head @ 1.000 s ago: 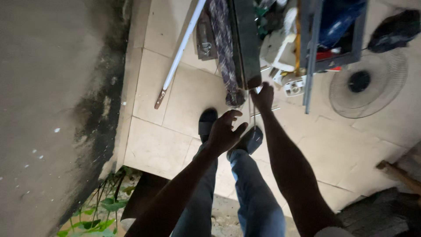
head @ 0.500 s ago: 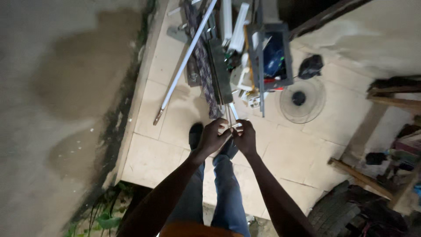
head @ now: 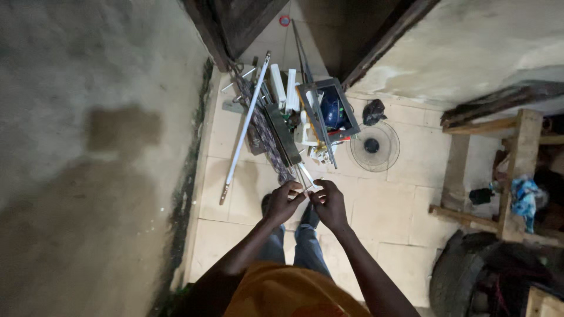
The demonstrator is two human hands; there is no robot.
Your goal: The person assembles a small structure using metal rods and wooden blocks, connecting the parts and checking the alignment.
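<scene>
My left hand and my right hand are held close together in front of me, above the tiled floor. Both pinch the near end of a bundle of thin metal rods. The rods run away from my hands toward a pile of scrap. My fingers hide the very end of the rods. Below the hands I see my legs in jeans and my dark shoes.
A long white tube lies slanted on the tiles at the left of the pile. A grey frame box with blue things, a round fan grille and a black bag lie nearby. A wooden bench and a tyre stand at right, a concrete wall at left.
A second ago my hands were apart, the right one reaching out to the rods. They have since come together on the rods' end, and the view now takes in more of the floor.
</scene>
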